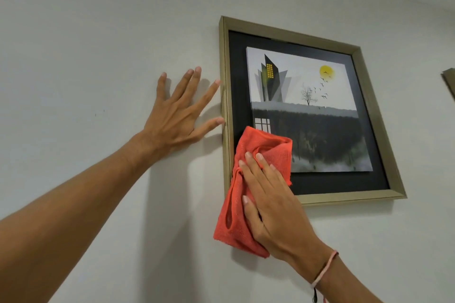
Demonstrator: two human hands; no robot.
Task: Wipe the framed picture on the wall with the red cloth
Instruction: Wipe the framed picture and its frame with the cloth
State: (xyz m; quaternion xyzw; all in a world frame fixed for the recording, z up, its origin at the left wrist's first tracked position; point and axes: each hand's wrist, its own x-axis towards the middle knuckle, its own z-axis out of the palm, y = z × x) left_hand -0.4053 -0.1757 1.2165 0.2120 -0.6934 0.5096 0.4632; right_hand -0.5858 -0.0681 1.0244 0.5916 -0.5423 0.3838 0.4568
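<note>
The framed picture [320, 115] hangs on the white wall, with a gold frame, a black mat and a print of a dark building, a tree and a yellow sun. My right hand [273, 206] presses the red cloth [246, 179] flat against the picture's lower left corner; the cloth covers that corner and hangs below the frame. My left hand [179, 115] lies flat on the wall with fingers spread, its thumb and forefinger tips touching the frame's left edge.
The corner of a second gold frame [449, 81] shows at the right edge. Bare white wall [86, 56] stretches to the left of and below the picture.
</note>
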